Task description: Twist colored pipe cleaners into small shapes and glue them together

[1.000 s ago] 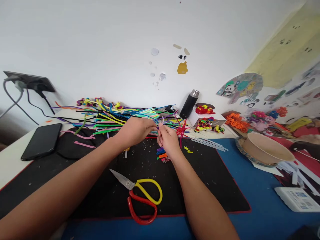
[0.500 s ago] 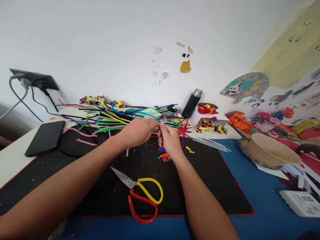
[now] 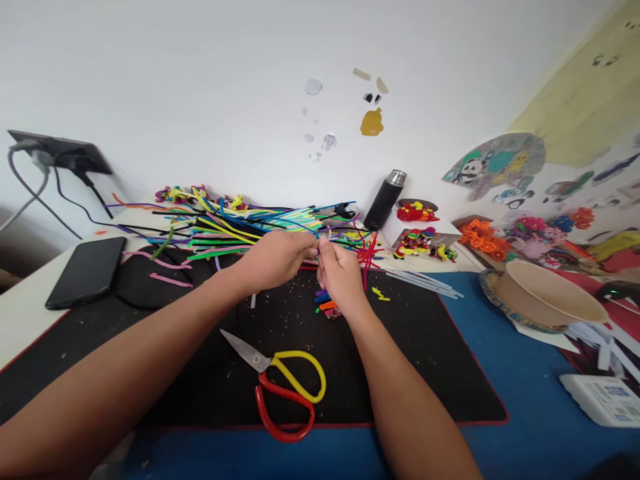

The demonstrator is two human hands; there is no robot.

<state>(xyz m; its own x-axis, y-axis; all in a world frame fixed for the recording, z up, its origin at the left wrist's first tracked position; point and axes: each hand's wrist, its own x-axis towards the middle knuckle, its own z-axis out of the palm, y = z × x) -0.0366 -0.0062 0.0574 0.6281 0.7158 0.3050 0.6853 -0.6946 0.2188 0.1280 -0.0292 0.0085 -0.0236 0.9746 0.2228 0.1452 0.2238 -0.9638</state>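
My left hand and my right hand meet above the back of the black mat, both with fingers pinched together. Between the fingertips there seems to be something small and bluish, mostly hidden. Behind the hands lies a pile of colourful pipe cleaners. Below my right hand rest small orange, blue and purple pieces. Scissors with one yellow and one red handle lie on the mat nearer to me. A few short yellow pieces are right of my right hand.
A black phone lies at the left. At the back stand a black bottle and a white box with small colourful figures. Clear strips lie on the mat's back edge. A beige bowl is at the right.
The view has shifted slightly. Both hands stay close together, and their pinched fingers look nearly the same as before.
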